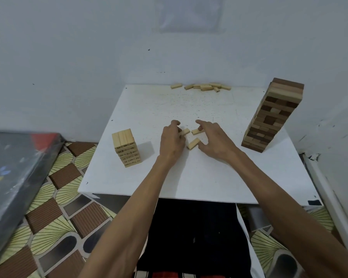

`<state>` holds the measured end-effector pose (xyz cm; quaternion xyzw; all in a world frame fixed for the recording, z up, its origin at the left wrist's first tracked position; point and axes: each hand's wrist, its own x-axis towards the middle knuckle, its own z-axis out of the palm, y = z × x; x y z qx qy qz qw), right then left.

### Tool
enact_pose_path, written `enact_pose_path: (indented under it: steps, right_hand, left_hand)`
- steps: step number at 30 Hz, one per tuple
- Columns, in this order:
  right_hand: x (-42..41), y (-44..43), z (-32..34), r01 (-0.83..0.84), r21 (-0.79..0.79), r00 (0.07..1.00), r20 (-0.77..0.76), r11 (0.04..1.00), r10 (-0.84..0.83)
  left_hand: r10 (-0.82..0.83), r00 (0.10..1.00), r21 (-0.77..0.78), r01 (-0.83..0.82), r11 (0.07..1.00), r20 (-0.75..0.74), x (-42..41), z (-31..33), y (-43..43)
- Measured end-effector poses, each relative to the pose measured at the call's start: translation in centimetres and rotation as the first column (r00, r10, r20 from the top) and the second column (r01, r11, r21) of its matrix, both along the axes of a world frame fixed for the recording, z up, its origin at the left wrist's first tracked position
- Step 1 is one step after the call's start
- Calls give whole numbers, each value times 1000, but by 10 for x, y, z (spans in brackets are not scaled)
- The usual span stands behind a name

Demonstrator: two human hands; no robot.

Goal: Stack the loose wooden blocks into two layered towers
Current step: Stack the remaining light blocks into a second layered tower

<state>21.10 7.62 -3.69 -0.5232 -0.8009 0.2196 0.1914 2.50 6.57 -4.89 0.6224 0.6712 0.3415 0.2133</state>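
Three loose pale wooden blocks lie at the middle of the white table [209, 177]. My left hand [172, 139] has its fingers curled round the left block [185, 132]. My right hand [214, 138] hovers with spread fingers; one fingertip touches the far block [195, 131] and its thumb is beside the near block [193, 143]. A short tower of pale blocks [127, 147] stands on the left of the table. On the right stands a tall tower of mixed light and dark blocks [269, 115], slightly twisted.
A pile of several loose pale blocks [203, 86] lies along the table's far edge against the wall. A dark flat board [12, 173] leans at the left over a patterned floor [68, 217]. A white wall closes in the right side.
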Motion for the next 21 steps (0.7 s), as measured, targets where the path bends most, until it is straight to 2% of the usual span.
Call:
enact_pose_path:
  steps: [10, 15, 18, 21]
  right_hand:
    - [-5, 5, 3, 25, -60, 999, -21, 998, -26]
    - [-5, 2, 3, 9, -96, 987, -158, 995, -25]
    - [3, 3, 1, -31, -130, 991, -131, 991, 13]
    - [7, 7, 1, -29, -126, 998, -58, 992, 21]
  left_hand:
    - [30, 997, 31, -33, 999, 70, -1, -1, 7]
    - [-70, 995, 32, 68, 997, 69, 1, 3, 4]
    - [-160, 986, -11, 160, 987, 48, 1, 2, -5]
    - [-229, 973, -58, 226, 972, -41, 0, 2, -9]
